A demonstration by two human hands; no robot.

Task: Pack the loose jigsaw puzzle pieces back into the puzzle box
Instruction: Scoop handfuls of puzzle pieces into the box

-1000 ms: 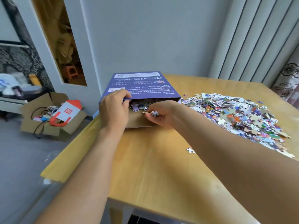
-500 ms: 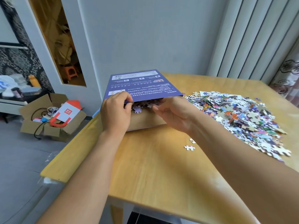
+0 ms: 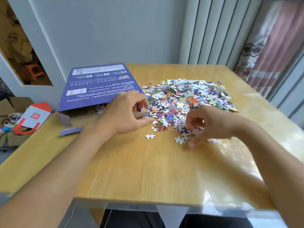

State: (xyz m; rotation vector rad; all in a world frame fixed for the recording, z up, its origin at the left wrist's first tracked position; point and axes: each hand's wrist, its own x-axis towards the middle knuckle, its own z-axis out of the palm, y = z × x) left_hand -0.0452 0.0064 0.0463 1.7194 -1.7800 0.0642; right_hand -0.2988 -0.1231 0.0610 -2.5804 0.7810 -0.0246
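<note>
My left hand [image 3: 126,112] is at the near right corner of the puzzle box [image 3: 98,87], fingers curled over that corner edge, thumb stretched out toward the pile; can't tell if it actually grips the cardboard or just rests on it. The box lies flat on the bench [image 3: 148,170], purple printed face up, open end toward me, a few pieces visible inside the opening just left of that hand. Loose purple flap [image 3: 71,130] lies on the bench left of my left wrist. My right hand [image 3: 202,125] is at the near edge of the puzzle pieces [image 3: 189,97], fingers curled down into them, motion-blurred, so I can't say whether anything is pinched. The pile spreads beyond and to the right of both hands, touching the box's right edge. Two stray white pieces lie apart from the pile: one [image 3: 150,136] between my hands, on bare wood; another [image 3: 179,140] just under my right fingertips. Off the bench, on the floor far left of my left arm, a cardboard carton [image 3: 9,106] holds a red-and-white paper bag [image 3: 35,116]. Curtain [image 3: 269,51] hangs beyond my right hand.
</note>
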